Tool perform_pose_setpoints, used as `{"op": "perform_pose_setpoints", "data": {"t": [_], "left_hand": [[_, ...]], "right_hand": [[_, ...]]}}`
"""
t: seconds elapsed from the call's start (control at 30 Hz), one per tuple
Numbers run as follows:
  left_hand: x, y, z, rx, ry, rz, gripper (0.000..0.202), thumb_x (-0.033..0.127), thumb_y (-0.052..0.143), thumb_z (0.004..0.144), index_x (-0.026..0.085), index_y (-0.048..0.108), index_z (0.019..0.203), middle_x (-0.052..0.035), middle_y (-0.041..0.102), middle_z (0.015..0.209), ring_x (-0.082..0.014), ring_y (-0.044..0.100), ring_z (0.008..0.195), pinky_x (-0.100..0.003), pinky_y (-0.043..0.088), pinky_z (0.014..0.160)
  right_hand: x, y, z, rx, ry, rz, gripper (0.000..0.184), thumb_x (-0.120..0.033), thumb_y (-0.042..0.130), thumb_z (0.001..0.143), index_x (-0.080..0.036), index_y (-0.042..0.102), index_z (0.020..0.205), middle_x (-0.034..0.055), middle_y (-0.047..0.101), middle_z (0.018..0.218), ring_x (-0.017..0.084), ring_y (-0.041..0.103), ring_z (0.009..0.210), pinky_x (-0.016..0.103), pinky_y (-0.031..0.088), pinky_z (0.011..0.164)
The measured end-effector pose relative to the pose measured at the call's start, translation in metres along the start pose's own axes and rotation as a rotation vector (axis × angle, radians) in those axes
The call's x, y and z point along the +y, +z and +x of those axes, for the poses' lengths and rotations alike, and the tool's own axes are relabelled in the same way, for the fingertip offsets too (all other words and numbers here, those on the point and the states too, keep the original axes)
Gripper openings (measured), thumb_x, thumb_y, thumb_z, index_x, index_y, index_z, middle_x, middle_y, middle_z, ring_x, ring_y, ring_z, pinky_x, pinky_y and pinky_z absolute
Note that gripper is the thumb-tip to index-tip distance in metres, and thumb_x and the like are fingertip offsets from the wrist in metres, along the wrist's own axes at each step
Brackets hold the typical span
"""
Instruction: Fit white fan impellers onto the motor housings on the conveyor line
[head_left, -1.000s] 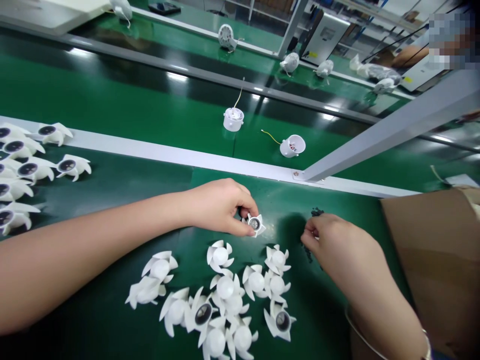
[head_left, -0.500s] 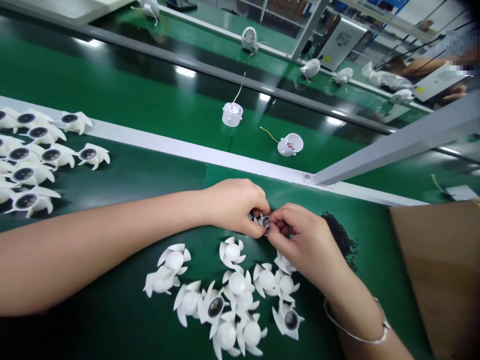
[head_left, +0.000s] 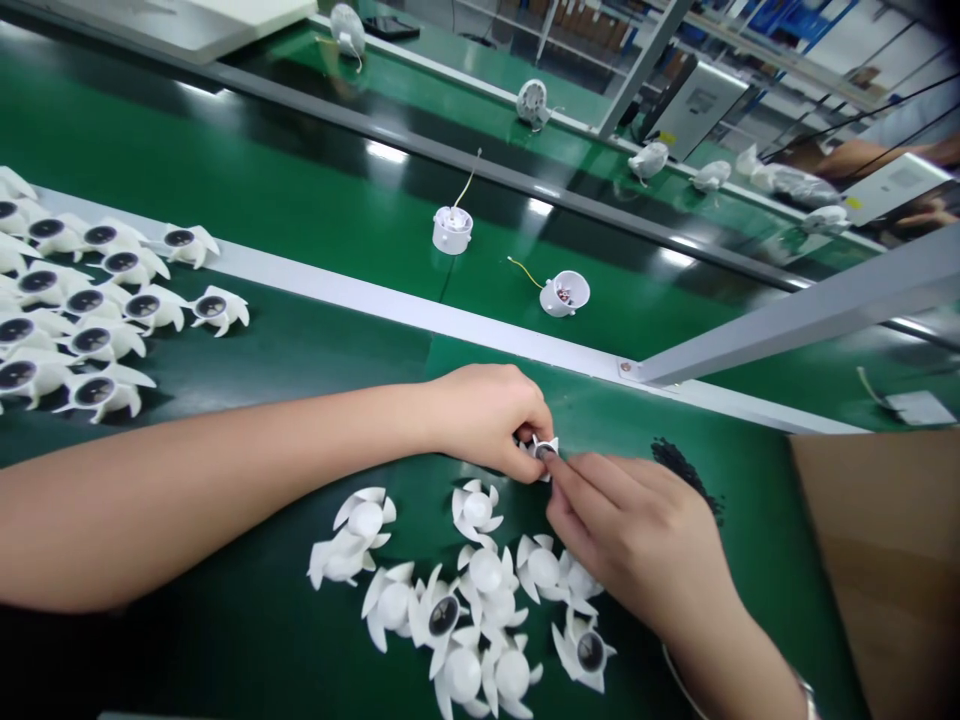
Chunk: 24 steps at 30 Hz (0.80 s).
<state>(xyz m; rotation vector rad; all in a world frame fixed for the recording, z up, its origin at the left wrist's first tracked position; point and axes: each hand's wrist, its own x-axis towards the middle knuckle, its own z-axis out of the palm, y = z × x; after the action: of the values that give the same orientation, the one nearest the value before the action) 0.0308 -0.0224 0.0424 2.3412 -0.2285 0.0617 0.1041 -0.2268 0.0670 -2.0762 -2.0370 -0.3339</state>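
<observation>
My left hand pinches a small white plastic fan by its edge, just above the green belt. The fan's dark hub faces up, and the fingers hide much of its blades. My right hand reaches in from the lower right, its fingertips closed against that hub. Whether those fingertips hold something small is hidden. Below both hands lies a loose heap of white fans, most with rounded domes up and a few with dark hubs showing.
A scatter of black granules lies to the right of my hands, beside a cardboard box. Rows of dark-hubbed fans stand at left beyond my arm. A white rail divides the belts, with small white motor housings beyond it.
My right hand has moved left from the black granules to the fan's hub, uncovering more granules. My left hand still holds the fan. The whole view has shifted slightly.
</observation>
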Motion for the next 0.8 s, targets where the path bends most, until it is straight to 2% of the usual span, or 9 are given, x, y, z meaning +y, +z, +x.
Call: {"op": "perform_pose_setpoints", "data": {"t": [0.13,0.23,0.3,0.37,0.43,0.5,0.57,0.7,0.8], "left_hand": [[-0.001,0.0,-0.001,0.0,0.009,0.024,0.018,0.033,0.074,0.067,0.023,0.078,0.082,0.0021,0.071,0.078,-0.0133,0.061,0.068,-0.025,0.035,0.053],[-0.002,0.0,-0.001,-0.006,0.022,0.017,0.022,0.035,0.075,0.068,0.023,0.078,0.086,0.0025,0.071,0.08,-0.013,0.06,0.067,-0.025,0.036,0.054],[-0.003,0.001,-0.002,0.005,0.018,0.022,0.024,0.036,0.075,0.069,0.023,0.078,0.089,0.0017,0.07,0.082,-0.0133,0.06,0.068,-0.024,0.038,0.056],[-0.004,0.002,-0.002,0.033,0.001,0.045,0.026,0.037,0.074,0.072,0.021,0.077,0.093,-0.0002,0.07,0.085,-0.0142,0.061,0.069,-0.025,0.04,0.059],[-0.004,0.003,-0.003,0.059,-0.002,0.065,0.029,0.038,0.072,0.078,0.019,0.076,0.099,-0.0026,0.07,0.088,-0.0155,0.062,0.073,-0.025,0.043,0.063],[-0.005,0.002,-0.004,0.081,0.01,0.057,0.035,0.042,0.07,0.082,0.017,0.074,0.106,-0.0043,0.069,0.091,-0.0165,0.063,0.078,-0.025,0.044,0.067],[-0.005,0.0,-0.004,0.092,0.011,0.023,0.044,0.048,0.07,0.082,0.016,0.072,0.112,-0.0048,0.069,0.093,-0.016,0.063,0.078,-0.024,0.044,0.067],[-0.004,-0.004,-0.003,0.089,-0.064,-0.097,0.049,0.053,0.07,0.082,0.014,0.071,0.112,-0.0019,0.067,0.081,-0.0122,0.058,0.066,-0.023,0.041,0.06],[-0.005,-0.004,0.0,0.089,-0.161,-0.232,0.047,0.053,0.069,0.082,0.015,0.071,0.109,0.0009,0.064,0.071,-0.0106,0.055,0.06,-0.022,0.038,0.054]], "right_hand": [[0.03,-0.012,0.014,0.148,0.352,0.121,0.013,-0.018,0.057,0.089,-0.02,0.07,0.093,0.0031,0.07,0.082,0.017,0.065,0.071,0.03,0.05,0.064],[0.06,-0.009,0.052,0.117,0.497,0.075,0.017,-0.023,0.061,0.084,-0.019,0.07,0.099,0.0071,0.069,0.089,0.023,0.066,0.079,0.036,0.054,0.072],[0.075,0.004,0.087,0.012,0.437,0.038,0.047,-0.018,0.063,0.079,-0.014,0.061,0.125,0.0157,0.064,0.116,0.031,0.062,0.105,0.042,0.053,0.087],[0.085,0.023,0.122,-0.094,0.338,-0.018,0.077,-0.007,0.059,0.074,-0.016,0.04,0.149,0.0198,0.041,0.146,0.037,0.045,0.13,0.049,0.046,0.1],[0.092,0.042,0.148,-0.218,0.257,-0.026,0.083,0.0,0.053,0.073,-0.023,0.037,0.151,0.0163,0.027,0.156,0.038,0.038,0.136,0.051,0.045,0.101],[0.098,0.053,0.159,-0.304,0.237,0.007,0.073,0.001,0.048,0.074,-0.025,0.048,0.143,0.015,0.034,0.152,0.034,0.05,0.125,0.046,0.048,0.094],[0.101,0.051,0.152,-0.253,0.277,0.055,0.058,-0.003,0.051,0.076,-0.022,0.057,0.131,0.0152,0.048,0.137,0.029,0.059,0.109,0.041,0.05,0.087],[0.096,0.022,0.097,0.184,0.59,0.293,0.057,-0.035,0.075,0.074,-0.02,0.052,0.124,0.0096,0.063,0.104,0.025,0.062,0.082,0.038,0.052,0.073],[0.08,0.002,0.046,0.289,0.72,0.607,0.055,-0.05,0.061,0.088,-0.027,0.045,0.134,0.0043,0.065,0.093,0.022,0.062,0.073,0.038,0.053,0.07]]}}
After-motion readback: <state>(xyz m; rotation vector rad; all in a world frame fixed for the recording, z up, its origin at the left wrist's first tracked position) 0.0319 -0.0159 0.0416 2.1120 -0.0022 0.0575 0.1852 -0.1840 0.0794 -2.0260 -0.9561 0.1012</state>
